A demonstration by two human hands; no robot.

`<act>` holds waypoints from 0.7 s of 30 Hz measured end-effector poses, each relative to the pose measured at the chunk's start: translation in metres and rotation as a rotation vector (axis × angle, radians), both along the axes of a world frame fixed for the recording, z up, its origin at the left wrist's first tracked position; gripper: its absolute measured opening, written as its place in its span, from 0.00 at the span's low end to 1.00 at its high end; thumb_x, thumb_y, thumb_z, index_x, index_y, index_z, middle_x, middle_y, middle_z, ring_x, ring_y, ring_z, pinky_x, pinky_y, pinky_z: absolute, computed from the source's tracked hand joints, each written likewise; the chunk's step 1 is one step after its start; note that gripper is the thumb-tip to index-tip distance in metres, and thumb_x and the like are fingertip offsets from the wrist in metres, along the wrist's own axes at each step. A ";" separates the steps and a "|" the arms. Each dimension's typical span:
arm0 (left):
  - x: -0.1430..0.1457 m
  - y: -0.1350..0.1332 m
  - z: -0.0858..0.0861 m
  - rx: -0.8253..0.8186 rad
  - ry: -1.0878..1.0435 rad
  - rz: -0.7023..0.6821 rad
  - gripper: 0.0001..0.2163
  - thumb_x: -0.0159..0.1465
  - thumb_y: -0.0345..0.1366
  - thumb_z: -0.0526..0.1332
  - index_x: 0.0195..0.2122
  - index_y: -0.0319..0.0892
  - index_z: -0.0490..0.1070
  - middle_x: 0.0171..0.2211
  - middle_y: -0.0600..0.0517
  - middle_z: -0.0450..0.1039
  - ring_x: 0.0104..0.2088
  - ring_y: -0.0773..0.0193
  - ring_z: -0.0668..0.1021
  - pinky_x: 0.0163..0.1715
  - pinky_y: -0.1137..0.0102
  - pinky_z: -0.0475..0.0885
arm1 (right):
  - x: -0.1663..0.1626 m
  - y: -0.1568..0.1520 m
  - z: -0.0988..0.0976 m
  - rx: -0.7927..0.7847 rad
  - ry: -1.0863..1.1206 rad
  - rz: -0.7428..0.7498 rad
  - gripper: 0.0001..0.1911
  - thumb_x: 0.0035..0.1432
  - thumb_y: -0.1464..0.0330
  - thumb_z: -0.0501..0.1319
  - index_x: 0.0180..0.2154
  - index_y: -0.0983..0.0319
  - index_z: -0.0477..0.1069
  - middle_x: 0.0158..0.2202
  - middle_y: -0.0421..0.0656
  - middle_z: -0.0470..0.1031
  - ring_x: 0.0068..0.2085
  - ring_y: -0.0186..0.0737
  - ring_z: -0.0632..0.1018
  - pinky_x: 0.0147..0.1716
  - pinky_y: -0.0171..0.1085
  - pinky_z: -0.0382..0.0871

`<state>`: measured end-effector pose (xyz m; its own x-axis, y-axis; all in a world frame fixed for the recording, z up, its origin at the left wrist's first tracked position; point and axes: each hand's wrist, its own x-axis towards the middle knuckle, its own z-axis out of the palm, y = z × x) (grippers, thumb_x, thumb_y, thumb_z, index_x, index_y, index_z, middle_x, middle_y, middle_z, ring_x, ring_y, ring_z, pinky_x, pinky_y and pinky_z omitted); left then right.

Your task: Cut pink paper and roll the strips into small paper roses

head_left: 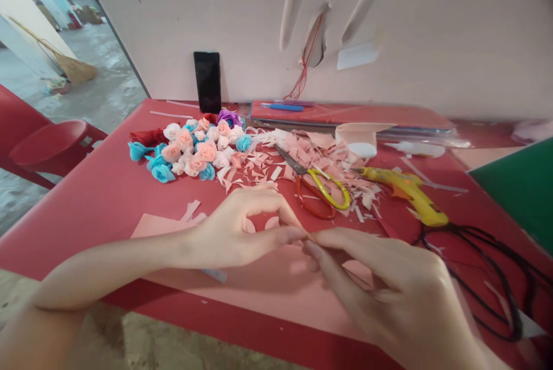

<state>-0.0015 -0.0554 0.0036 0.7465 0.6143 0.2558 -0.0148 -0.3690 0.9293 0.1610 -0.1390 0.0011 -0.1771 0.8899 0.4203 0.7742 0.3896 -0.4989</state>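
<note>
My left hand (246, 226) and my right hand (384, 278) meet fingertip to fingertip over the front of the red table. Thumb and forefinger are pinched on each hand. Whatever sits between the tips is too small and covered to make out. Beneath them lies a sheet of pink paper (259, 295). Small rounded pink paper pieces (272, 222) show through the gap by my left hand. Just beyond, scissors (319, 185) with one red and one yellow handle rest on pink paper scraps (302, 154). A yellow glue gun (406, 191) lies beyond my right hand.
Paper roses (194, 151) in pink, white, blue, red and purple are heaped at the back left. A phone (208, 82) leans upright against the white panel. Pens (283, 107) lie along the back. The black cord (496, 278) loops at right. A red chair (52, 142) stands left.
</note>
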 end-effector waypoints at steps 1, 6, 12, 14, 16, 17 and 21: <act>0.000 0.000 0.000 -0.012 0.006 0.005 0.08 0.60 0.31 0.58 0.24 0.37 0.69 0.22 0.53 0.69 0.26 0.70 0.68 0.30 0.73 0.63 | 0.000 0.001 -0.002 0.034 0.031 0.009 0.07 0.57 0.73 0.55 0.27 0.60 0.67 0.18 0.37 0.69 0.17 0.30 0.70 0.19 0.28 0.65; 0.001 0.000 -0.002 -0.072 0.027 0.016 0.08 0.59 0.32 0.58 0.24 0.37 0.69 0.22 0.53 0.68 0.26 0.69 0.68 0.27 0.73 0.63 | 0.000 0.005 -0.006 0.111 0.152 0.042 0.08 0.56 0.76 0.55 0.27 0.60 0.68 0.19 0.36 0.71 0.17 0.28 0.71 0.18 0.26 0.63; 0.003 -0.001 -0.005 -0.133 -0.008 0.033 0.07 0.58 0.31 0.58 0.24 0.37 0.69 0.23 0.52 0.69 0.27 0.69 0.69 0.28 0.72 0.64 | 0.000 0.004 -0.008 0.057 0.171 0.017 0.07 0.56 0.74 0.56 0.28 0.60 0.69 0.18 0.36 0.72 0.17 0.29 0.72 0.16 0.25 0.65; 0.003 -0.002 -0.006 -0.132 -0.023 0.037 0.06 0.58 0.30 0.58 0.25 0.37 0.69 0.23 0.52 0.70 0.27 0.69 0.70 0.29 0.72 0.64 | 0.000 0.004 -0.007 0.025 0.197 0.007 0.08 0.56 0.74 0.56 0.27 0.60 0.70 0.18 0.36 0.72 0.16 0.28 0.71 0.15 0.24 0.64; 0.003 -0.002 -0.007 -0.124 -0.032 0.044 0.06 0.58 0.30 0.58 0.25 0.37 0.70 0.24 0.52 0.70 0.27 0.69 0.70 0.30 0.72 0.65 | 0.000 0.004 -0.005 -0.050 0.255 -0.001 0.08 0.56 0.73 0.56 0.26 0.60 0.70 0.18 0.36 0.73 0.16 0.29 0.72 0.15 0.24 0.65; 0.003 -0.002 -0.007 -0.123 -0.036 0.049 0.05 0.58 0.29 0.58 0.25 0.37 0.70 0.24 0.52 0.70 0.27 0.69 0.70 0.31 0.72 0.65 | 0.000 0.004 -0.004 -0.104 0.292 -0.005 0.08 0.56 0.72 0.56 0.26 0.60 0.70 0.18 0.36 0.74 0.17 0.29 0.73 0.16 0.25 0.67; 0.004 -0.003 -0.006 -0.147 -0.044 0.064 0.05 0.58 0.29 0.58 0.25 0.37 0.70 0.24 0.53 0.70 0.28 0.71 0.71 0.31 0.74 0.65 | -0.003 0.004 0.000 -0.299 0.410 -0.045 0.10 0.56 0.68 0.56 0.25 0.60 0.72 0.17 0.37 0.74 0.17 0.32 0.74 0.17 0.27 0.70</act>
